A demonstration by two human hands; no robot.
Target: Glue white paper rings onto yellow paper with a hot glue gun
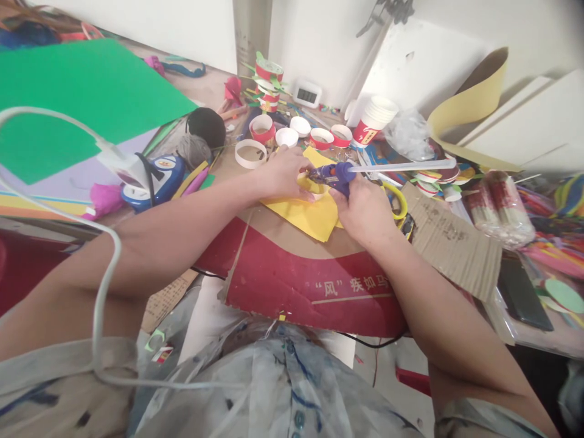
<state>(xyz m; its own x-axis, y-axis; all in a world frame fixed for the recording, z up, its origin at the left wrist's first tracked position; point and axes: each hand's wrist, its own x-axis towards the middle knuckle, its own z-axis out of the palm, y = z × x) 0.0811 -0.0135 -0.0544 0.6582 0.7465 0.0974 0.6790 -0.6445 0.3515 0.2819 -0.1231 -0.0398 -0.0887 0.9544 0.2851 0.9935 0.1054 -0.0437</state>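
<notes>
My right hand (365, 210) is closed around the blue handle of a hot glue gun (332, 174). A long whitish glue stick (406, 166) juts out of its back end to the right. The gun's nozzle points left, close to the fingers of my left hand (288, 173). My left hand is curled over a small yellow paper piece with a pale edge (317, 187), and its fingertips are partly hidden. Beneath both hands lies a sheet of yellow paper (314, 220) on a cardboard sheet (292, 277). Yellow-handled scissors (398, 201) lie just beyond my right hand.
Several cut paper-cup rings (322, 139) and a stack of paper cups (375, 118) stand behind. Green sheet (91, 103) and a blue device (159, 179) are left. Corrugated cardboard (449, 237), a dark phone (522, 292) and bagged cotton swabs (497, 210) lie right. A white cable (109, 267) crosses my left arm.
</notes>
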